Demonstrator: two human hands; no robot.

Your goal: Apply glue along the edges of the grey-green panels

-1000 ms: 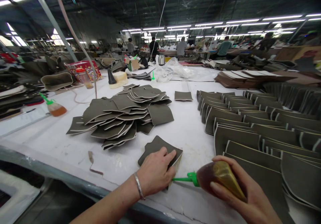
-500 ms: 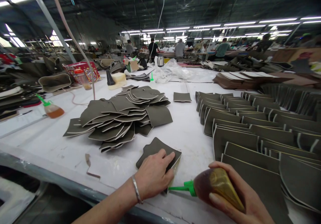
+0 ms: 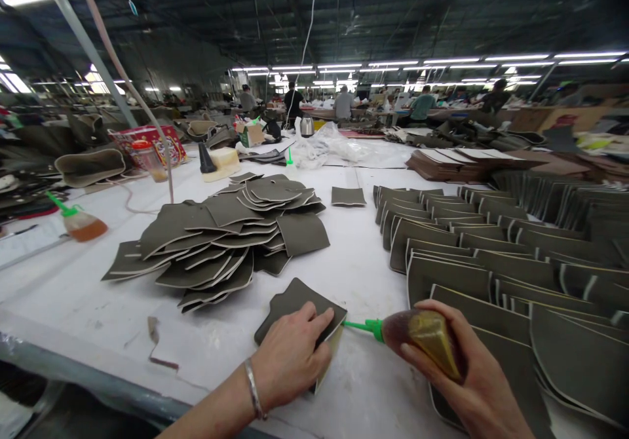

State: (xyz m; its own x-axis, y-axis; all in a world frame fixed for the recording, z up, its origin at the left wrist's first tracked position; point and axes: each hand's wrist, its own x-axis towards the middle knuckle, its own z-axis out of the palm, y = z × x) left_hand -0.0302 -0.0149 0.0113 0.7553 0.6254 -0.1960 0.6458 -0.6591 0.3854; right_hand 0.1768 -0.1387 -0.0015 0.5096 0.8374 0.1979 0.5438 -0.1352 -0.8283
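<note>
My left hand (image 3: 295,354) presses down on a dark grey-brown panel (image 3: 295,297) on the white table, index finger across its top and thumb by the near edge. A yellowish strip (image 3: 331,355) shows along the panel's right edge. In my right hand (image 3: 472,367) is a squeeze bottle (image 3: 432,341) of amber-brown liquid, lying tilted nearly flat. Its thin green nozzle points left, and the tip is at the panel's right corner. Just beyond my left hand rises a loose pile of similar panels (image 3: 230,229).
Overlapping rows of panels (image 3: 442,275) cover the right side. One single panel (image 3: 348,196) lies farther back. At left stand a second squeeze bottle (image 3: 83,224) and a red-lidded jar (image 3: 149,160). A thin scrap (image 3: 160,347) lies near the table's front edge. People work in the background.
The bottle's nozzle has moved up along the panel's right edge, from near my left thumb to the far right corner. My left hand stays on the panel. The view has shifted slightly.
</note>
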